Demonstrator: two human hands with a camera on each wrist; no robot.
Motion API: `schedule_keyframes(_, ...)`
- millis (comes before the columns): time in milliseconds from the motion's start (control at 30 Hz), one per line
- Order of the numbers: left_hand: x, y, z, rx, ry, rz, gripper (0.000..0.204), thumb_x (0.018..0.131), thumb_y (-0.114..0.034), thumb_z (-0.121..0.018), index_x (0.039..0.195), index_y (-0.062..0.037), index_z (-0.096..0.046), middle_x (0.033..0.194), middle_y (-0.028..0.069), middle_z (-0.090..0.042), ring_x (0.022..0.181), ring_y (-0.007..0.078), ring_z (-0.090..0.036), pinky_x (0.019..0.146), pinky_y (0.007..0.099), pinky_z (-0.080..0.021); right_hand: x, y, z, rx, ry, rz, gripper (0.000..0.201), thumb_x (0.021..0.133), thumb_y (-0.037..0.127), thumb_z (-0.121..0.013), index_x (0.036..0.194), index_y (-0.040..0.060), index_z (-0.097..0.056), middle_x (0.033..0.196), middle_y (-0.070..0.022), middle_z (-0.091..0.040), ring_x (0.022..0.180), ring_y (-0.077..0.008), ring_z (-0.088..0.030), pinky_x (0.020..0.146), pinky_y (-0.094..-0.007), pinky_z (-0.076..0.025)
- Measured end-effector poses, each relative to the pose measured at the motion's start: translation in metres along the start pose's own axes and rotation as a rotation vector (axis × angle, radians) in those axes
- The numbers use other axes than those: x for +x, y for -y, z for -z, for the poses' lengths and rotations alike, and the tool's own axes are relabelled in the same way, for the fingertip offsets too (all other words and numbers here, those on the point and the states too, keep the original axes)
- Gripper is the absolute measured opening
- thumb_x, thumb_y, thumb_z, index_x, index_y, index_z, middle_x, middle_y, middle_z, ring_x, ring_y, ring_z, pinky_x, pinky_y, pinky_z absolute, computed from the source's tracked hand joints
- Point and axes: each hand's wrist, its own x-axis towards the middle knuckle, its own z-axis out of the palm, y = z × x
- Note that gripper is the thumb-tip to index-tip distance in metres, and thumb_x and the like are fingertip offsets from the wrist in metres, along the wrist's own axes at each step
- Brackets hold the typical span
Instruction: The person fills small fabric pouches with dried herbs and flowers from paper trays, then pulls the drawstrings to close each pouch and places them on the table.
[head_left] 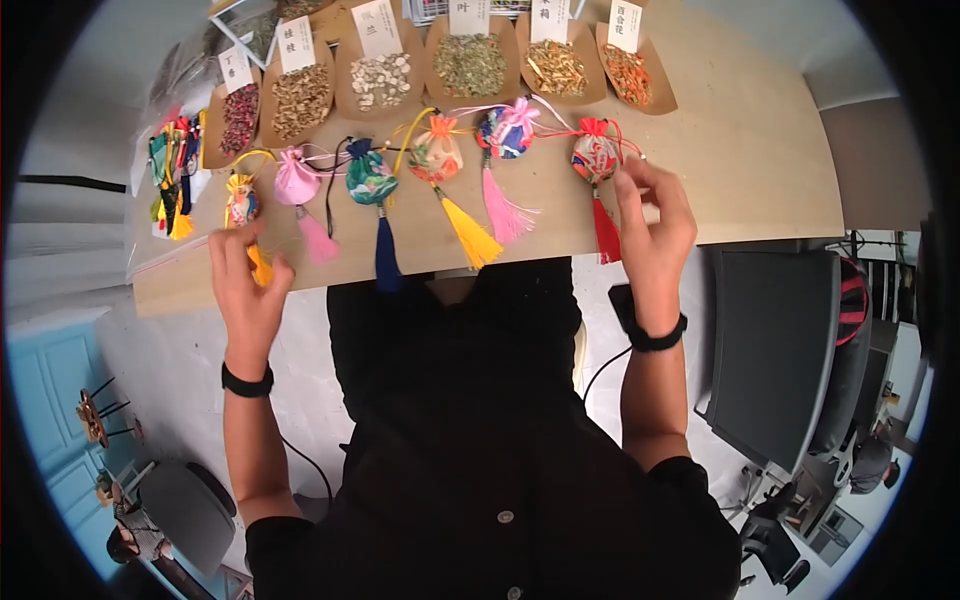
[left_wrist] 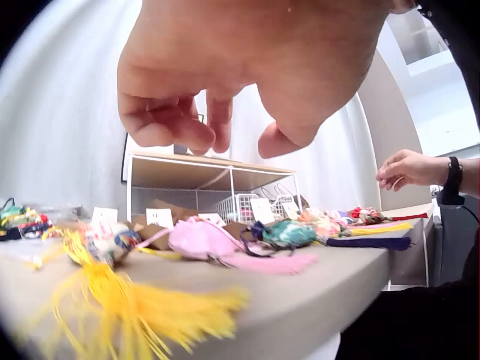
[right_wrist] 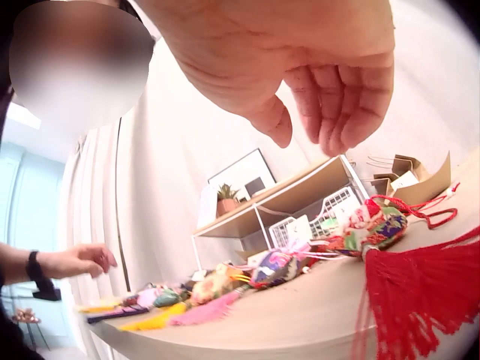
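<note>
Six drawstring pouches with tassels lie in a row on the table. My left hand (head_left: 246, 290) hovers over the yellow tassel (left_wrist: 142, 304) of the leftmost pouch (head_left: 242, 200), fingers loosely bent, holding nothing. Beside it lies a pink pouch (left_wrist: 201, 238), then a green pouch (head_left: 371, 180) with a navy tassel. A cream pouch (head_left: 436, 157) and a blue-and-pink pouch (head_left: 505, 134) follow. At the right end, my right hand (head_left: 657, 225) is just beside the red pouch (right_wrist: 375, 229) and its red tassel (right_wrist: 427, 292), above the table with nothing between its relaxed fingers.
Paper trays of dried herbs, such as the green leaves (head_left: 469, 66), stand with labels along the back. More tasselled pieces (head_left: 178, 175) are piled at the far left. Behind are a shelf (right_wrist: 300, 196) and a white wire basket (left_wrist: 241, 204). A dark chair (head_left: 770, 345) stands at the right.
</note>
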Motion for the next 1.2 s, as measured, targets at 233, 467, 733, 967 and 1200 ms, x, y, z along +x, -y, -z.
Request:
schedule_keyframes(233, -0.05, 0.041, -0.052, -0.313, -0.234, 0.306, 0.011, 0.099, -0.001, -0.06, 0.105, -0.0036, -0.051, 0.097, 0.003, -0.046, 0.08, 0.0112, -0.044, 0.073, 0.0262, -0.041, -0.09, -0.02, 0.029, 0.414, 0.875, -0.413, 0.012, 0.097, 0.005, -0.073, 0.108, 0.001, -0.076, 0.092, -0.0053, -0.073, 0.083, -0.0107, -0.069, 0.076, -0.0264, -0.055)
schedule_keyframes(467, -0.055, 0.068, -0.082, -0.22, -0.36, 0.199, 0.005, 0.102, -0.003, -0.055, 0.102, -0.0006, -0.051, 0.094, 0.0056, -0.047, 0.085, 0.0165, -0.049, 0.081, 0.0288, -0.045, -0.155, -0.041, -0.031, 0.464, 1.119, -0.089, 0.033, 0.098, 0.013, -0.068, 0.128, 0.0011, -0.07, 0.133, -0.0188, -0.069, 0.122, -0.0345, -0.067, 0.103, -0.0404, -0.054)
schedule_keyframes(733, -0.056, 0.066, -0.079, -0.242, -0.344, 0.178, 0.002, 0.099, 0.0, -0.054, 0.098, 0.0007, -0.052, 0.097, 0.0072, -0.047, 0.084, 0.0163, -0.049, 0.079, 0.0279, -0.046, -0.125, -0.139, -0.009, -0.594, 0.302, 0.154, 0.049, 0.08, 0.012, -0.08, 0.125, 0.0023, -0.065, 0.118, -0.0237, -0.065, 0.111, -0.0451, -0.061, 0.09, -0.0562, -0.049)
schedule_keyframes(967, -0.058, 0.071, -0.089, -0.341, -0.4, 0.175, 0.002, 0.099, 0.001, -0.053, 0.098, 0.0003, -0.051, 0.098, 0.0067, -0.045, 0.084, 0.0164, -0.048, 0.078, 0.0276, -0.044, -0.142, -0.115, 0.044, -0.579, 0.54, -0.006, 0.057, 0.087, 0.023, -0.081, 0.135, -0.001, -0.063, 0.139, -0.0306, -0.062, 0.132, -0.0486, -0.056, 0.107, -0.0529, -0.048)
schedule_keyframes(1200, -0.06, 0.075, -0.091, -0.298, -0.43, 0.154, 0.002, 0.097, 0.001, -0.05, 0.098, 0.0003, -0.049, 0.096, 0.0065, -0.044, 0.086, 0.0175, -0.047, 0.081, 0.0281, -0.044, -0.086, -0.025, 0.072, 0.032, 0.577, -0.419, 0.016, 0.096, 0.007, -0.073, 0.109, -0.0017, -0.076, 0.097, -0.0177, -0.076, 0.076, -0.0255, -0.074, 0.072, -0.0357, -0.06)
